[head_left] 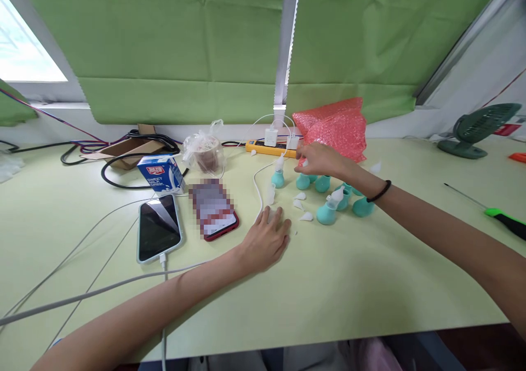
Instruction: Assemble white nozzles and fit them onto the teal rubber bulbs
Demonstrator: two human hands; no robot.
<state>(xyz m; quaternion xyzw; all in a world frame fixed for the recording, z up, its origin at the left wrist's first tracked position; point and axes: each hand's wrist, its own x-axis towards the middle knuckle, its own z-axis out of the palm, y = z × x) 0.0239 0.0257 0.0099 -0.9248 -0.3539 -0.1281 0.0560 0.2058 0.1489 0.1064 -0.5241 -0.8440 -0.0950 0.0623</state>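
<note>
My left hand (267, 237) lies palm down on the table, fingers spread, close to a clear plastic piece (271, 194). My right hand (315, 160) reaches over a group of small teal rubber bulbs with its fingers curled in. A bit of white shows under those fingertips, above a teal bulb (303, 182); whether they grip it is hard to see. Another teal bulb (278, 180) has a white nozzle on top, as does a nearer bulb (326, 213). Between the hands lie loose white tips (306, 216). My right forearm hides some bulbs partly.
Behind my right hand are a pink bubble-wrap bag (337, 127) and a yellow power strip (258, 148). To the left are two phones (159, 228), a milk carton (161, 172), a bagged cup (207, 154) and cables. A screwdriver (499, 215) and green fan (472, 127) are right.
</note>
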